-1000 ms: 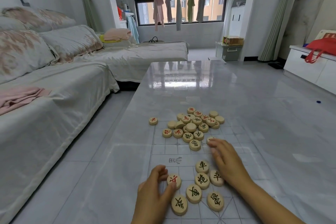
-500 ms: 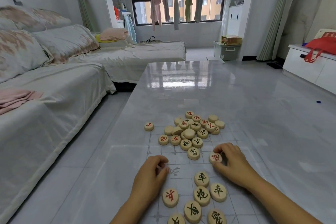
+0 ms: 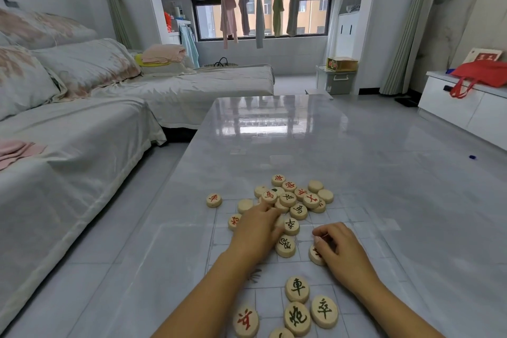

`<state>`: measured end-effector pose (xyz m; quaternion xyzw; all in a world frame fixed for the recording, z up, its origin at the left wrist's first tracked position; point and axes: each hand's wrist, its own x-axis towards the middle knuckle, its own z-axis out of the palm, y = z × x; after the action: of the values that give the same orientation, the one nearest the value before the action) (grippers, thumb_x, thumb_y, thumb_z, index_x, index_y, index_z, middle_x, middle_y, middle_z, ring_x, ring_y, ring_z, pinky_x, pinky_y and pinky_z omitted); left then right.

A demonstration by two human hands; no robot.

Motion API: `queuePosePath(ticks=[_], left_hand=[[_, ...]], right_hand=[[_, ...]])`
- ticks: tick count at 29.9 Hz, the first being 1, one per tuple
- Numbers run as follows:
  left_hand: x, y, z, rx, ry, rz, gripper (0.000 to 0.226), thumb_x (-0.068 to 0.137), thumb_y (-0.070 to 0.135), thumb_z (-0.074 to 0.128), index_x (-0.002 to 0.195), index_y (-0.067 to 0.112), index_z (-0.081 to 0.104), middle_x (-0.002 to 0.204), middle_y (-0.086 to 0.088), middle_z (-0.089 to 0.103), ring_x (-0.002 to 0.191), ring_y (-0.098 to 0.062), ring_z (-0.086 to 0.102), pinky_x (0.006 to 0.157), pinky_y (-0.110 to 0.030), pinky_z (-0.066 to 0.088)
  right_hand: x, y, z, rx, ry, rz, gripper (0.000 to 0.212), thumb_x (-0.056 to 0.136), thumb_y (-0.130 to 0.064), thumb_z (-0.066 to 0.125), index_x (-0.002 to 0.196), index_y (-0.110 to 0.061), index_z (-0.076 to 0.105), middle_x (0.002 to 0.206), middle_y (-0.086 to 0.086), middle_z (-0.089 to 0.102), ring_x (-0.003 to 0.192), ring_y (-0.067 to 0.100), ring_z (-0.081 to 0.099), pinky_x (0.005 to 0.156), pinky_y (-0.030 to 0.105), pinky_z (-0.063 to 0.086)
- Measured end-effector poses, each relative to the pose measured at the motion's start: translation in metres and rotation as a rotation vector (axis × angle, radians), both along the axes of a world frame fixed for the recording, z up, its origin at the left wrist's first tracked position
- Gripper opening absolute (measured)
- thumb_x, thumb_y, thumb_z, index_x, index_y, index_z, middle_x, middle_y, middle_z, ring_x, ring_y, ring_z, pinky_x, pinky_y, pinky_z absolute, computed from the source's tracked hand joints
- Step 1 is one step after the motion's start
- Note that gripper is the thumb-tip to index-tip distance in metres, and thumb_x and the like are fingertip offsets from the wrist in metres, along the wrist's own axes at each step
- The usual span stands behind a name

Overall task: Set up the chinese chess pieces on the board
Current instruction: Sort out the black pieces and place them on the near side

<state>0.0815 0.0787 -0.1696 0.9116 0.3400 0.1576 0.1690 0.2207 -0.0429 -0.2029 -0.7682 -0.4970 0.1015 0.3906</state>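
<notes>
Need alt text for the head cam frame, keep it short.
A person's left hand rests on a pile of round wooden Chinese chess pieces on a glossy grey table, while the right hand curls over a red-marked piece. A few more pieces sit nearer on the faint board grid.

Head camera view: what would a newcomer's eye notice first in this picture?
First, the heap of round pale wooden chess pieces with red and black characters, in the middle of the glossy grey table. The left hand lies on the heap's near edge, and the right hand curls round one pale wooden piece beside it. Far behind, the shirts hanging in the window stand out.
</notes>
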Motion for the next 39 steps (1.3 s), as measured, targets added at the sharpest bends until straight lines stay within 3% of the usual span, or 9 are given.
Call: queuePosePath(ticks=[3, 6, 12, 18, 21, 24, 30, 35, 39], left_hand=[[-0.048, -0.018, -0.004, -0.246, -0.252, 0.107, 0.026, 0.095, 0.032, 0.043, 0.089, 0.018, 0.064, 0.086, 0.000, 0.065, 0.080, -0.013, 0.057, 0.076, -0.033, 0.049], [-0.088, -0.025, -0.016, -0.340, -0.384, 0.228, 0.015, 0.093, 0.025, 0.050, 0.090, 0.027, 0.064, 0.087, 0.008, 0.067, 0.082, -0.002, 0.059, 0.068, -0.009, 0.044], [-0.096, -0.022, -0.026, -0.234, -0.430, 0.244, 0.015, 0.089, 0.019, 0.056, 0.091, 0.034, 0.058, 0.091, 0.012, 0.058, 0.079, -0.001, 0.054, 0.069, -0.006, 0.041], [-0.101, -0.020, -0.026, -0.323, -0.479, 0.242, 0.022, 0.088, 0.014, 0.057, 0.083, 0.035, 0.060, 0.087, 0.009, 0.063, 0.083, 0.005, 0.053, 0.071, -0.006, 0.042], [-0.101, -0.019, -0.027, -0.343, -0.491, 0.241, 0.018, 0.088, 0.015, 0.057, 0.085, 0.032, 0.061, 0.086, 0.008, 0.063, 0.082, 0.005, 0.054, 0.070, -0.006, 0.042], [-0.101, -0.018, -0.028, -0.342, -0.479, 0.248, 0.016, 0.089, 0.016, 0.057, 0.088, 0.030, 0.062, 0.088, 0.011, 0.063, 0.081, 0.001, 0.056, 0.071, -0.006, 0.043], [-0.100, -0.018, -0.032, -0.358, -0.476, 0.271, 0.012, 0.087, 0.017, 0.060, 0.089, 0.028, 0.065, 0.090, 0.012, 0.066, 0.085, -0.002, 0.060, 0.070, -0.007, 0.045], [-0.098, -0.018, -0.031, -0.369, -0.467, 0.305, 0.011, 0.087, 0.017, 0.060, 0.091, 0.026, 0.065, 0.091, 0.008, 0.067, 0.085, -0.006, 0.061, 0.071, -0.014, 0.045], [-0.090, -0.020, -0.023, -0.350, -0.394, 0.295, 0.014, 0.088, 0.016, 0.058, 0.096, 0.027, 0.060, 0.087, 0.004, 0.060, 0.077, -0.007, 0.055, 0.065, -0.015, 0.043]], right_hand=[[0.000, 0.000, 0.000, 0.004, 0.022, -0.003, 0.008, 0.088, -0.024, 0.056, 0.095, -0.024, 0.060, 0.095, -0.010, 0.054, 0.092, 0.006, 0.050, 0.076, 0.019, 0.041], [-0.002, 0.003, 0.002, -0.018, -0.034, 0.009, 0.016, 0.088, -0.027, 0.056, 0.103, -0.024, 0.060, 0.100, -0.010, 0.053, 0.099, 0.011, 0.051, 0.085, 0.028, 0.044], [-0.026, 0.059, 0.025, 0.052, -0.311, 0.159, 0.031, 0.090, -0.020, 0.052, 0.121, -0.019, 0.056, 0.122, -0.001, 0.052, 0.116, 0.019, 0.044, 0.094, 0.031, 0.037], [-0.041, 0.111, 0.029, -0.156, -0.518, 0.199, 0.032, 0.092, -0.025, 0.048, 0.122, -0.017, 0.056, 0.128, 0.003, 0.050, 0.118, 0.023, 0.040, 0.093, 0.034, 0.036], [-0.039, 0.098, 0.036, -0.051, -0.311, 0.181, 0.020, 0.089, -0.025, 0.054, 0.102, -0.015, 0.065, 0.102, 0.005, 0.061, 0.098, 0.021, 0.050, 0.080, 0.032, 0.042], [-0.026, 0.061, 0.039, 0.005, 0.086, 0.210, 0.006, 0.087, -0.020, 0.058, 0.085, -0.018, 0.063, 0.081, -0.007, 0.059, 0.076, 0.010, 0.053, 0.063, 0.012, 0.042], [0.025, -0.022, 0.015, 0.003, -0.196, 0.112, 0.023, 0.081, -0.017, 0.067, 0.096, -0.034, 0.062, 0.099, -0.020, 0.055, 0.095, -0.011, 0.049, 0.076, 0.004, 0.039], [0.029, -0.038, 0.005, -0.022, -0.069, 0.157, 0.020, 0.081, -0.039, 0.062, 0.099, -0.045, 0.055, 0.100, -0.024, 0.061, 0.105, -0.009, 0.047, 0.083, 0.005, 0.039], [0.033, -0.035, 0.002, 0.007, -0.076, 0.133, 0.028, 0.079, -0.023, 0.069, 0.095, -0.040, 0.056, 0.095, -0.021, 0.060, 0.101, -0.006, 0.047, 0.081, 0.002, 0.036]])
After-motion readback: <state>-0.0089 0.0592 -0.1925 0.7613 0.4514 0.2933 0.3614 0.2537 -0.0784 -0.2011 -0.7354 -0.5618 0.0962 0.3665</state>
